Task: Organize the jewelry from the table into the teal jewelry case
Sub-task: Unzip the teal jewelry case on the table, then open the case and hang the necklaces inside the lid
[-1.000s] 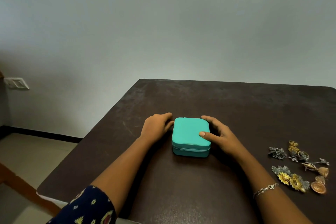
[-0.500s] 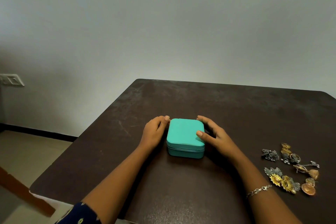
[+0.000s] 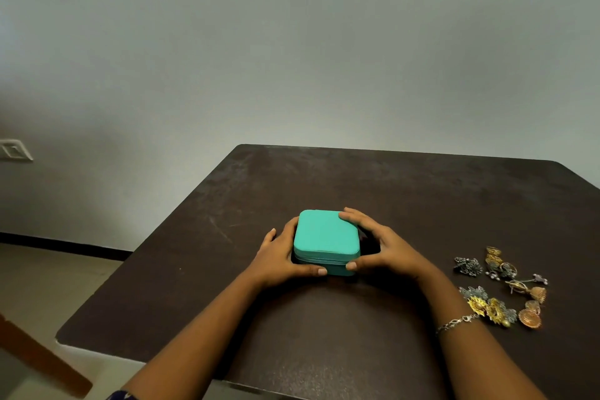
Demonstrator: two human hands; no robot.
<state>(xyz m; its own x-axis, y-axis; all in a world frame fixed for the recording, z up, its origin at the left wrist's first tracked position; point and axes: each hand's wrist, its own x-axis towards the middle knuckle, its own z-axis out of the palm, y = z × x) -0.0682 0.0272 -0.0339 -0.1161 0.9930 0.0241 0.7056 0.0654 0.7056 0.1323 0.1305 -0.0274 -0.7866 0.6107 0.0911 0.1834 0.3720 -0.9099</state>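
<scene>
The left hand (image 3: 279,256) and right hand (image 3: 386,247) have closed in, thumbs now on the near wall, both clasping the teal jewelry case (image 3: 326,235) (still zipped, mid-table (image 3: 357,182)), probably to open it for the jewelry (image 3: 500,289) lying well apart to the right.

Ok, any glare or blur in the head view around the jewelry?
Head view: soft even light, no glare on the teal rounded fabric case; faint sheen on the dark brown table; the gold and silver metal jewelry pile is sharp but small.
</scene>
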